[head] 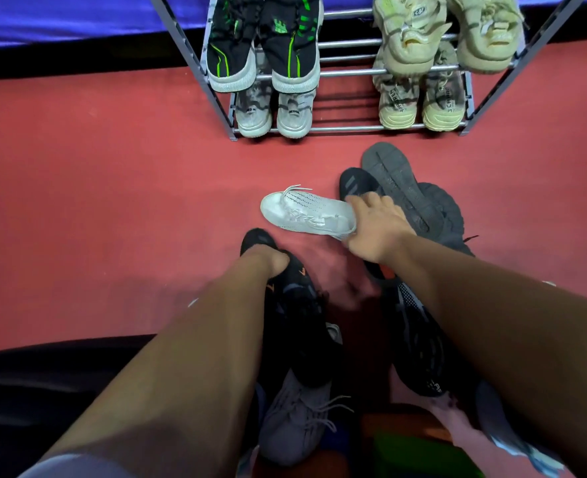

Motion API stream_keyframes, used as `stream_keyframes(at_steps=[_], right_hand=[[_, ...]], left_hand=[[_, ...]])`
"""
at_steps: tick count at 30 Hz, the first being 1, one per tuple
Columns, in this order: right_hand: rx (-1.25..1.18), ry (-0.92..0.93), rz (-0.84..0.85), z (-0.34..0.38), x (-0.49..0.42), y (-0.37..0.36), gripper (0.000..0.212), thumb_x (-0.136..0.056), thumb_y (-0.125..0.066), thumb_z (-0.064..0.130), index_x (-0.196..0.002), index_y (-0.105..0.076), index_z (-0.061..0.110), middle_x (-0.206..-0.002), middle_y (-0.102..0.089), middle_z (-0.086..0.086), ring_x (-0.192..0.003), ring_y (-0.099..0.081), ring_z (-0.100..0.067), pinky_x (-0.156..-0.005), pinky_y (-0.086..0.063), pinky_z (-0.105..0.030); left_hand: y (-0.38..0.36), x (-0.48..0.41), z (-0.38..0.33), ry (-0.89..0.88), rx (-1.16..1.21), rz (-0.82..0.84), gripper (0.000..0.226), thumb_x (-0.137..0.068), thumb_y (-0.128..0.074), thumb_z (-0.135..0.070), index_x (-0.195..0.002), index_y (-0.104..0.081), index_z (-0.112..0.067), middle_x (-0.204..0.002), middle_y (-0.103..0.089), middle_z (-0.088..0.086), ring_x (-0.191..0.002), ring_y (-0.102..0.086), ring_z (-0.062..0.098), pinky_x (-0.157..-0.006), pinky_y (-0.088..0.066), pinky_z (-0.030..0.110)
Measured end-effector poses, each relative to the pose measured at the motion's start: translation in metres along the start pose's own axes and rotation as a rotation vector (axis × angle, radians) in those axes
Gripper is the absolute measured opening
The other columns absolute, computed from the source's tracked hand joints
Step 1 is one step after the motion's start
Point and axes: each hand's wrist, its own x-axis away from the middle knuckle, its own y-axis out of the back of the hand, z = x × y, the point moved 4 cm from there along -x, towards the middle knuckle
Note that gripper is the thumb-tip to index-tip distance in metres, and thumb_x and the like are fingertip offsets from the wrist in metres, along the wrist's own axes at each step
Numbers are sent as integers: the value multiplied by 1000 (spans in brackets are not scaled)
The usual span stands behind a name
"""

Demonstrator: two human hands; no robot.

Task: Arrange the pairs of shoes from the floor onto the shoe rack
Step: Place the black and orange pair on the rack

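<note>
A grey metal shoe rack (pixel 350 73) stands ahead on the red floor. It holds a black-and-green pair (pixel 264 46) and a beige pair (pixel 450 32) above, a light grey pair (pixel 275 112) and a yellowish pair (pixel 423 101) below. My right hand (pixel 375 225) grips the heel of a white shoe (pixel 302 210) lying on its side on the floor. My left hand (pixel 268 260) is closed on a black shoe with orange marks (pixel 295 305). Dark grey shoes (pixel 406 194) lie just beyond my right hand, one sole-up.
Near me lie a grey laced shoe (pixel 295 422) and a black patterned shoe (pixel 419 343) under my right arm. A blue-purple cloth (pixel 61 19) runs along the back. A black surface (pixel 43 381) sits at lower left.
</note>
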Motion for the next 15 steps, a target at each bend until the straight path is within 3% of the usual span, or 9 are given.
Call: stream_keyframes(at_steps=[2, 4, 7, 9, 12, 15], right_hand=[[92, 46, 68, 8, 0, -8, 85, -84, -66, 55, -156, -38, 19, -145, -45, -11, -134, -42, -36, -111, -37, -47], [119, 33, 37, 9, -1, -9, 73, -88, -67, 40, -151, -40, 16, -140, -47, -11, -132, -45, -36, -108, -40, -47], [64, 8, -11, 5, -2, -2, 66, -91, -67, 26, -150, -41, 14, -141, -49, -12, -133, -47, -38, -107, -43, -49], [29, 4, -36, 2, -4, 5, 70, -92, -66, 25, -154, -36, 13, -144, -47, -12, -133, -45, -39, -105, -46, -52], [15, -21, -117, -6, -9, 21, 72, -92, -63, 21, -157, -32, 11, -147, -44, -13, -135, -40, -39, -102, -48, -54], [45, -89, -154, -22, -17, 33, 65, -93, -62, 18, -153, -38, 8, -148, -46, -16, -134, -43, -41, -103, -47, -52]], left_hand=[[-1, -6, 0, -54, -15, 4, 46, -100, -65, -40, -132, -62, -6, -110, -67, 15, -106, -71, 36, -98, -59, 48], [0, -14, -3, -107, 71, 50, 43, -101, -67, -42, -118, -65, -2, -106, -72, 15, -101, -74, 36, -96, -61, 49], [3, -18, -17, -199, 496, 160, 33, -99, -74, -27, -124, -69, -8, -114, -78, 13, -98, -76, 30, -98, -60, 50], [13, -15, -26, -265, 649, 104, 29, -97, -76, -22, -122, -72, -8, -110, -79, 12, -87, -72, 26, -93, -61, 45], [25, -17, -34, -303, 863, -21, 8, -103, -65, -12, -104, -73, -13, -95, -76, 10, -75, -67, 23, -72, -59, 34], [38, -22, -32, -216, 1000, -80, 24, -106, -46, 1, -115, -64, -13, -88, -66, 1, -67, -67, 10, -68, -54, 26]])
